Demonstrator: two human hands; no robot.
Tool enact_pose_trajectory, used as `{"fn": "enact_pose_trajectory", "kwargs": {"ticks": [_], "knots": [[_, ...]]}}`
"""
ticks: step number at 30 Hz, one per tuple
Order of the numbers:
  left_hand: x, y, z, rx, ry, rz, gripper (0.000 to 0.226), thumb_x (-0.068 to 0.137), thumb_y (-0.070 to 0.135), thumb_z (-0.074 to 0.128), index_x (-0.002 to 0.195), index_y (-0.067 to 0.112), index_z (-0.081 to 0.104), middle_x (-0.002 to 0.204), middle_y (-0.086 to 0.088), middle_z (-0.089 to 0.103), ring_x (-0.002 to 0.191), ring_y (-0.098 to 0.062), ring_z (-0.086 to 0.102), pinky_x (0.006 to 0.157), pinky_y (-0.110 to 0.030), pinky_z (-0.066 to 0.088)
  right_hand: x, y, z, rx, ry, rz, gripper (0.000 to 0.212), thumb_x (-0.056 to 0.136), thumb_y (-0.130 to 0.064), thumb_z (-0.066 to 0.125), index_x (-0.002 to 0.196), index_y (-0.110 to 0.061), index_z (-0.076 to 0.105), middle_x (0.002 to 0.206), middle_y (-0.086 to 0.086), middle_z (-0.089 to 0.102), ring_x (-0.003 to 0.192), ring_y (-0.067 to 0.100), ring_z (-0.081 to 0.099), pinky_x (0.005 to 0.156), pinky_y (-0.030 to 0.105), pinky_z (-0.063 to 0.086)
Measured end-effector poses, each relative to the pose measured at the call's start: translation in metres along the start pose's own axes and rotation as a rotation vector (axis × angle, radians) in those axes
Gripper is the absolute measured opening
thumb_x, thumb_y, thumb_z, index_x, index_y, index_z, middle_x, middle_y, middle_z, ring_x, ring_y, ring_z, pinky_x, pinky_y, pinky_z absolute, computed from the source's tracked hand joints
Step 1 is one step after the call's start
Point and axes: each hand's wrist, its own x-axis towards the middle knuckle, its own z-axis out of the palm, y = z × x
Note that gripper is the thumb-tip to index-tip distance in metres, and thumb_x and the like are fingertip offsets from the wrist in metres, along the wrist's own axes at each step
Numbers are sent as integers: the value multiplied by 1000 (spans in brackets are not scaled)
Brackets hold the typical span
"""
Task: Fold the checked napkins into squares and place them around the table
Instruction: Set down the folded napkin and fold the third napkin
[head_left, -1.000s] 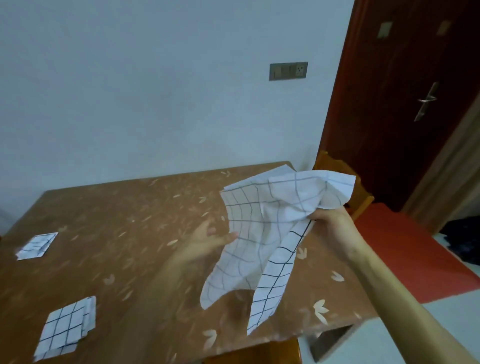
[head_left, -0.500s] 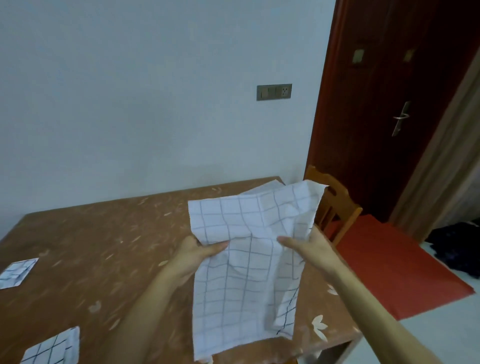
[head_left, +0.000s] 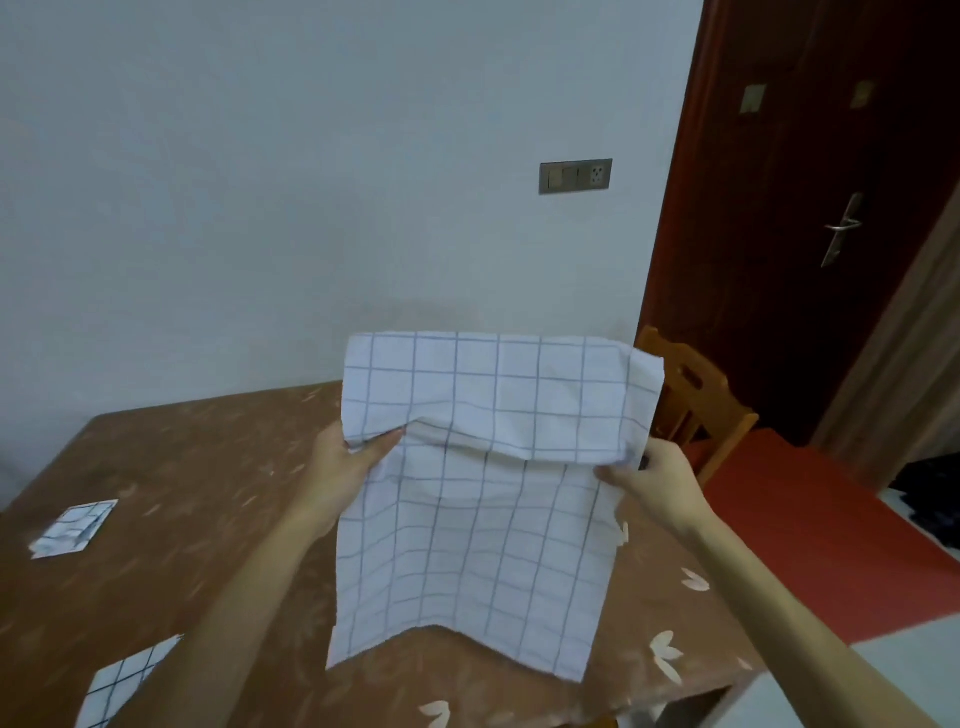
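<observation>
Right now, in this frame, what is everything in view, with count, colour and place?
unfolded napkin: 1, white with blue-grey checks, held up over the table
folded napkins: 2, white checked, on the table's left side
table: 1, brown with pale leaf pattern, in front
chair: 1, light wood, at the table's far right corner
door: 1, dark red, right
socket plate: 1, grey, on the wall
mat: 1, red, floor at right
left hand: 1, pinches the napkin's left edge
right hand: 1, pinches its right edge

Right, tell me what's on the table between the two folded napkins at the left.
Head view: only bare brown tabletop, with faint pale petal marks, lies between the far folded napkin and the near folded napkin.
</observation>
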Motion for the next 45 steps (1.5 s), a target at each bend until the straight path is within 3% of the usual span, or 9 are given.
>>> {"fn": "enact_pose_trajectory", "kwargs": {"ticks": [4,8,20,25,29,32,35,39,45], "knots": [[2,11,-10,175,-64,110,34,86,7,74,114,23,66,92,37,71,96,14,66,81,-7,52,8,-1,-11,-10,52,-115,11,90,-18,72,95,-9,75,93,10,75,95,29,70,83,53,57],[-2,17,-19,297,-142,81,49,69,7,90,105,32,70,99,25,74,96,7,69,82,-21,54,8,-4,-21,4,52,-184,10,93,-19,71,102,-22,73,96,-7,75,90,3,68,78,31,56],[-9,24,-29,445,-235,132,34,74,-3,84,98,20,76,84,24,75,83,11,68,70,-11,53,11,-15,-37,56,-39,-354,40,87,-1,72,93,-40,79,99,-20,76,101,4,70,87,20,56],[-14,27,-33,575,-193,411,25,80,9,56,94,4,75,89,5,75,82,2,64,70,-20,52,19,-10,-39,81,-11,-399,18,92,1,66,90,-11,79,97,11,78,100,27,73,87,50,59],[-19,39,-37,619,-138,631,32,88,21,58,117,20,70,116,34,61,103,-3,59,85,-1,44,10,-24,-42,82,-5,-447,57,91,8,63,84,-47,78,93,-22,76,94,1,71,82,27,60],[-16,42,-45,679,-105,693,30,88,31,58,97,12,78,94,11,71,85,-8,62,73,-1,43,8,-25,-46,40,45,-451,46,88,-3,66,78,-47,73,82,-35,70,82,-12,66,72,8,53],[-13,42,-52,690,-43,632,25,79,12,57,76,0,78,76,-3,71,72,-17,66,63,-20,53,11,-16,-54,-44,20,-370,29,61,-30,71,87,-40,65,92,-24,66,84,-9,61,89,27,56],[-10,43,-59,514,-86,468,38,71,-21,60,77,12,78,97,-7,74,85,-13,70,70,-26,55,11,-23,-59,-105,-19,-461,60,72,25,49,64,-30,73,98,9,74,96,27,70,85,43,55],[-11,41,-58,281,0,195,57,91,-20,42,64,15,77,104,4,76,46,-7,57,43,-17,40,9,-28,-63,-285,-84,-475,56,86,19,49,81,-28,80,112,-3,74,105,5,68,88,33,57]]}}
